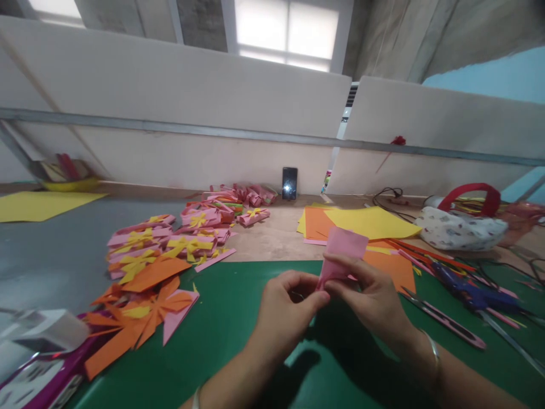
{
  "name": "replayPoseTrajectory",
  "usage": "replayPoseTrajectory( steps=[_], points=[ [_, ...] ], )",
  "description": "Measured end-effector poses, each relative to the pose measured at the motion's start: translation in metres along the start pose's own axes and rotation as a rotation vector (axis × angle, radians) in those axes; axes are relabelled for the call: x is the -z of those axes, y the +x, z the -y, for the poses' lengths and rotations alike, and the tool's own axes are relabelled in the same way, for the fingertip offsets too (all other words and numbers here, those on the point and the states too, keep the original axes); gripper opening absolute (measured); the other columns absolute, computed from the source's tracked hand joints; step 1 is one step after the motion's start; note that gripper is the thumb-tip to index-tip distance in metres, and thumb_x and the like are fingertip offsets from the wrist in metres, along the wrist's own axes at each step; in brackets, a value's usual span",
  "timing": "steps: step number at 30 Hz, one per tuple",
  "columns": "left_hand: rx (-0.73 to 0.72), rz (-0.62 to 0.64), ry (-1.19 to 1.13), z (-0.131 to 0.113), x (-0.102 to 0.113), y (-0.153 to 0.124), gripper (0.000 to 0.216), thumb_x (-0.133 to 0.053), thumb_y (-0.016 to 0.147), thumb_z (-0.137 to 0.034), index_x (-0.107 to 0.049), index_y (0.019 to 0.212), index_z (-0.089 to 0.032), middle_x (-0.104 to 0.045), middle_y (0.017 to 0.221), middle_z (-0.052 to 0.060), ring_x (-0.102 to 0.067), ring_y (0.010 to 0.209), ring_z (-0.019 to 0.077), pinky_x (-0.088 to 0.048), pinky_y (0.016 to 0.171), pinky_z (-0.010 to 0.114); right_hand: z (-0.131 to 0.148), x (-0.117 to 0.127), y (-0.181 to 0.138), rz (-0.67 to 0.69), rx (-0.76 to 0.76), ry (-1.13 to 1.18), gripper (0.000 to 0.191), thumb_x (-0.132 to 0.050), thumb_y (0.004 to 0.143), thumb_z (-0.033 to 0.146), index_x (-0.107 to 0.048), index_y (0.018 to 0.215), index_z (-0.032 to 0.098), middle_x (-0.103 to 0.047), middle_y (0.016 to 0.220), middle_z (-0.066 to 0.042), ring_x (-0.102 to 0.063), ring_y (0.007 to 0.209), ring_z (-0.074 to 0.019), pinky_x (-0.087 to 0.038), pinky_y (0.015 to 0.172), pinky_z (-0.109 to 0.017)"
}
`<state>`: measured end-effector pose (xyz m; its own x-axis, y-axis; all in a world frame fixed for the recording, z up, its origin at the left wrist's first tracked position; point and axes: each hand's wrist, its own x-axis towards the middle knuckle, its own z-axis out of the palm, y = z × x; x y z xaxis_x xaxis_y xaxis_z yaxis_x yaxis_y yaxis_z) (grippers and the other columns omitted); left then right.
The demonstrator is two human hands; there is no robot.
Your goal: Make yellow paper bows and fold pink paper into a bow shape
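A small piece of pink paper (347, 242) is held up over the green mat (230, 329), pinched between both hands. My left hand (289, 307) closes thumb and forefinger on its lower left corner. Fingers and thumb of my right hand (368, 289) grip its lower right part, close to the left fingertips. The lower edge of the paper is partly hidden by the fingers. To the left lie orange cut-paper pieces (145, 309) and a pile of pink paper pieces with yellow bows (183, 238).
Yellow sheets (374, 221) and orange sheets (389, 270) lie behind my right hand. On the right are a utility knife (445, 318), a blue glue gun (468, 289) and a patterned pouch (460, 227). A phone (289, 183) leans on the partition. A purple power strip (55, 369) sits front left.
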<state>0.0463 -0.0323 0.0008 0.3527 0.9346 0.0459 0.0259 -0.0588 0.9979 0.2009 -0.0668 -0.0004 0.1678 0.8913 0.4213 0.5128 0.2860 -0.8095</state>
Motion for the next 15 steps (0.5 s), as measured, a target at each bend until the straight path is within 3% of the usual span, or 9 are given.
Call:
replayPoseTrajectory(
  steps=[5,8,12,15],
  points=[
    [-0.102,-0.088,0.161,0.006,0.0,-0.001,0.009,-0.066,0.065,-0.016,-0.069,0.073,-0.018,-0.068,0.072,0.004,-0.062,0.069,0.0168,-0.048,0.065,0.028,0.003,-0.003,0.001,-0.005,0.029,-0.049,0.053,-0.068,0.072,0.024,-0.055,0.123,0.027,-0.069,0.083,0.001,-0.064,0.067,-0.015,-0.055,0.066,-0.03],
    [-0.146,-0.137,0.228,0.008,0.003,0.0,0.009,-0.064,0.068,-0.016,-0.069,0.074,-0.02,-0.067,0.071,0.002,-0.061,0.068,0.0153,-0.047,0.064,0.027,0.003,0.002,0.007,-0.091,0.121,-0.144,0.063,-0.068,0.073,0.028,-0.046,0.132,0.027,-0.064,0.103,-0.004,-0.064,0.084,-0.0192,-0.054,0.075,-0.035],
    [-0.249,-0.197,0.373,0.008,0.008,0.003,0.013,-0.061,0.071,-0.013,-0.071,0.076,-0.021,-0.064,0.07,0.0,-0.059,0.067,0.0137,-0.044,0.061,0.025,0.007,0.018,0.014,-0.298,0.517,-0.553,0.06,-0.071,0.072,0.03,-0.05,0.129,0.03,-0.046,0.131,-0.009,-0.046,0.118,-0.0312,-0.039,0.098,-0.05],
    [-0.386,-0.182,0.519,0.008,0.007,-0.001,0.016,-0.057,0.076,-0.014,-0.071,0.078,-0.021,-0.062,0.071,0.002,-0.057,0.07,0.0142,-0.043,0.064,0.026,0.016,0.019,0.01,-0.181,0.8,-0.828,0.047,-0.07,0.074,0.027,-0.057,0.119,0.035,-0.046,0.135,-0.004,-0.034,0.128,-0.0346,-0.021,0.106,-0.058]
  ],
)
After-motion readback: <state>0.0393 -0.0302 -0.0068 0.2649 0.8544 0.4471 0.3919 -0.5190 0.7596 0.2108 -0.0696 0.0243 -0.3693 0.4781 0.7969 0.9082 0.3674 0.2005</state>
